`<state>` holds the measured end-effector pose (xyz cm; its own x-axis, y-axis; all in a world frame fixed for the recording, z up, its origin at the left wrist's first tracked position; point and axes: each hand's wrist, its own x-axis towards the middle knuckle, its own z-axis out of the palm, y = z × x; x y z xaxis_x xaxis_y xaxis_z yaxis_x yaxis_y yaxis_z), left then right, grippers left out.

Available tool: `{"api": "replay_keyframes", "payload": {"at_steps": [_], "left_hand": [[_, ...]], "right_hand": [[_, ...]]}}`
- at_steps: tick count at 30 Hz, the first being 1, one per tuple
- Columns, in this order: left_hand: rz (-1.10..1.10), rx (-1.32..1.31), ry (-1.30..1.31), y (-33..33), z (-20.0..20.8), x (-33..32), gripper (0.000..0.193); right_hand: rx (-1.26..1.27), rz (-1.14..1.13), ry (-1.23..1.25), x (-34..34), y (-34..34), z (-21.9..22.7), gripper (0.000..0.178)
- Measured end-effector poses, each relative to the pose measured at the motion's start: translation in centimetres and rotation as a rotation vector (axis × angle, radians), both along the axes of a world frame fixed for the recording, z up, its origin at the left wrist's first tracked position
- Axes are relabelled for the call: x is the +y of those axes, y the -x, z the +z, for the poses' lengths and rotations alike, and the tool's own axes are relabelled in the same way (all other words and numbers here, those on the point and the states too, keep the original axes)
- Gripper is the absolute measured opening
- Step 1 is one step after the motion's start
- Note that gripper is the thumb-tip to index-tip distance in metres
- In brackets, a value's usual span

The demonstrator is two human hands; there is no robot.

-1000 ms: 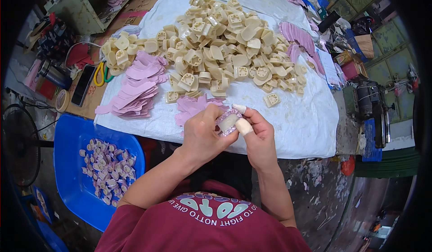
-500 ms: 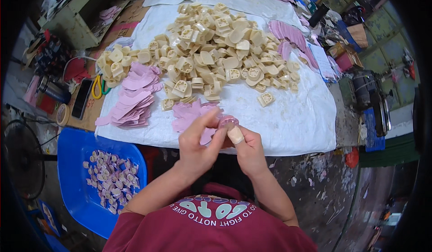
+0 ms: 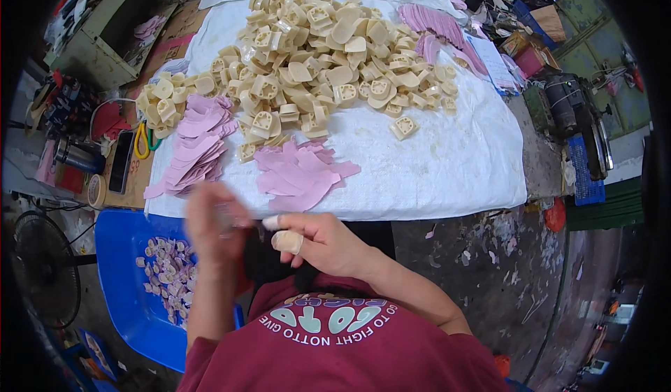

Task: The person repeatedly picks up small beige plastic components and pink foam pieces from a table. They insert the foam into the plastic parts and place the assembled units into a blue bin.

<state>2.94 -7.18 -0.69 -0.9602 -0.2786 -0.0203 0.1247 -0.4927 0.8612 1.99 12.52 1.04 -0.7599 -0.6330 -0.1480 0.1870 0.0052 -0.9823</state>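
Note:
My left hand (image 3: 213, 224) is blurred by motion over the inner edge of the blue tub (image 3: 120, 280). In its bent fingers is a small pink-covered piece (image 3: 233, 218), smeared, likely a shoe heel. To its right, in front of the table edge, my right hand (image 3: 318, 243) has its index finger and thumb apart, both with pale tape on them, and nothing shows between them. Pink cut pieces (image 3: 297, 175) lie loose at the table's near edge, and a neat stack of them (image 3: 199, 144) sits further left. A heap of cream plastic heels (image 3: 300, 70) covers the middle.
A white sheet (image 3: 447, 175) covers the table. One cream heel (image 3: 403, 127) lies apart from the heap. Finished pink-covered pieces (image 3: 168, 273) fill part of the tub. Scissors (image 3: 145, 140), a phone (image 3: 121, 161) and a tape roll (image 3: 96, 190) lie at left, near a fan (image 3: 45, 269).
My hands have parted. The left has swung left and down toward the tub with the pink-covered piece; the right has drawn back left and nearer me. The loose pink pieces are now uncovered.

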Motion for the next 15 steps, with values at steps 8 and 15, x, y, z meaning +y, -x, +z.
{"api": "replay_keyframes", "payload": {"at_steps": [8,15], "left_hand": [[0.294,-0.611,2.002,-15.9,-6.2,-18.7,0.041],[-0.334,0.475,1.225,-12.0,11.8,-10.3,0.05]], "right_hand": [[0.72,-0.4,-0.446,3.9,1.8,-4.1,0.019],[0.844,-0.451,-0.491,4.8,2.5,-3.9,0.017]]}}
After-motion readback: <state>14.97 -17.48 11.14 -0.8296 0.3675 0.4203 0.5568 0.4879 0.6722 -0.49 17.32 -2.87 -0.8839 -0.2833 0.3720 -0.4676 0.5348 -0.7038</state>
